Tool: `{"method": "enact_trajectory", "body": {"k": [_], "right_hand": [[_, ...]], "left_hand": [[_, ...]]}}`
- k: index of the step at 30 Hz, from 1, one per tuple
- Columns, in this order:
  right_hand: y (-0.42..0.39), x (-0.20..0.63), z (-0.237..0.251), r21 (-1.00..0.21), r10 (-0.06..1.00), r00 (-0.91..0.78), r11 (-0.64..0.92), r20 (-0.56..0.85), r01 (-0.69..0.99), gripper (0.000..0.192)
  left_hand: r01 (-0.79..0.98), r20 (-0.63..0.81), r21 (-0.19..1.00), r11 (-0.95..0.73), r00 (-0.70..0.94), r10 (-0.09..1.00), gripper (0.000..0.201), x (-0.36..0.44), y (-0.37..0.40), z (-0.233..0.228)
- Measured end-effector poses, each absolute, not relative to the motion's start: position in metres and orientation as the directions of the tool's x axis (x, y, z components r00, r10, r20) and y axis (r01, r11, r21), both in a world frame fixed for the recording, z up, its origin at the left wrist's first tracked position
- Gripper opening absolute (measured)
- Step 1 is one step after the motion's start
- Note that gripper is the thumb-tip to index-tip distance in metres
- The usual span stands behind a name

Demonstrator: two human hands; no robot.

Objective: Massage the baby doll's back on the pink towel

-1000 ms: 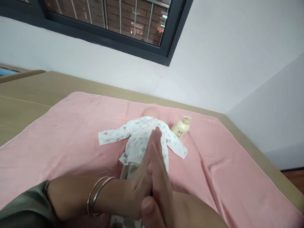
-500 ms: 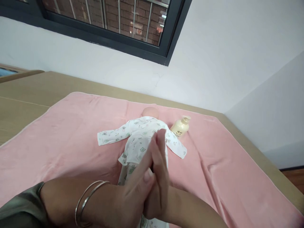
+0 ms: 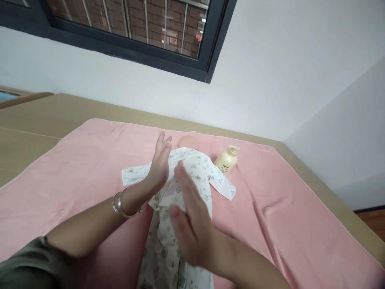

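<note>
Both hands hover flat and empty, fingers spread, over the baby doll in a white printed cotton sleepsuit (image 3: 183, 188) lying on the pink towel (image 3: 75, 168): the left hand (image 3: 159, 164) near its shoulder, the right hand (image 3: 189, 216) above its belly, the cream pump bottle (image 3: 226, 159) just beside its head within reach.

Doll (image 3: 183, 176) in printed romper, flat on blanket

Lighting even, soft, moderately bright daylight; faint shadows on the pink towel (image 3: 270, 208) beneath the motion-blurred right hand (image 3: 191, 224); wide-angle bending toward frame edges; no glare.
</note>
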State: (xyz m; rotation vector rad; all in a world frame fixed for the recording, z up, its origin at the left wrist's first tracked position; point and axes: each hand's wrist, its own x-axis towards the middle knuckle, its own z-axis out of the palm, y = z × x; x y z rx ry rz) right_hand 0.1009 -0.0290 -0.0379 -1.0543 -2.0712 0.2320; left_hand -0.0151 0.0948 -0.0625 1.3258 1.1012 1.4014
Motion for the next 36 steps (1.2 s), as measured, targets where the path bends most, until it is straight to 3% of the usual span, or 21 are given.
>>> {"method": "enact_trajectory", "body": {"k": [6, 14, 20, 24, 27, 30, 33, 36], "right_hand": [[0.039, 0.129, -0.067, -0.516, 0.881, -0.093, 0.354, 0.464, 0.78, 0.047], [0.077, 0.138, -0.102, -0.327, 0.857, -0.357, 0.48, 0.37, 0.814, 0.042], [0.095, 0.161, -0.1, -0.399, 0.933, -0.238, 0.333, 0.268, 0.854, 0.054], [0.078, 0.145, -0.097, -0.324, 0.949, -0.198, 0.273, 0.247, 0.906, 0.054], [0.066, 0.135, -0.094, -0.249, 0.909, -0.328, 0.389, 0.256, 0.887, 0.049], [0.075, 0.144, -0.093, -0.271, 0.882, -0.412, 0.464, 0.228, 0.844, 0.049], [0.092, 0.161, -0.094, -0.345, 0.929, -0.319, 0.366, 0.188, 0.864, 0.053], [0.092, 0.159, -0.095, -0.337, 0.977, -0.15, 0.194, 0.155, 0.921, 0.059]], "left_hand": [[0.041, 0.264, 0.963, -0.265, 0.025, 0.964, 0.049, -0.004, 0.125, -0.112], [0.266, 0.389, 0.889, -0.371, -0.013, 0.921, 0.046, -0.001, 0.125, -0.136], [0.32, 0.379, 0.878, -0.355, -0.014, 0.925, 0.042, 0.001, 0.122, -0.132], [0.311, 0.369, 0.884, -0.349, -0.007, 0.929, 0.04, -0.001, 0.121, -0.132], [0.292, 0.378, 0.885, -0.362, 0.003, 0.926, 0.04, -0.002, 0.122, -0.134], [0.295, 0.392, 0.879, -0.376, 0.005, 0.92, 0.041, -0.001, 0.124, -0.137], [0.317, 0.407, 0.868, -0.382, -0.014, 0.913, 0.04, 0.0, 0.126, -0.139], [0.332, 0.437, 0.85, -0.409, -0.009, 0.9, 0.039, 0.0, 0.127, -0.141]]}}
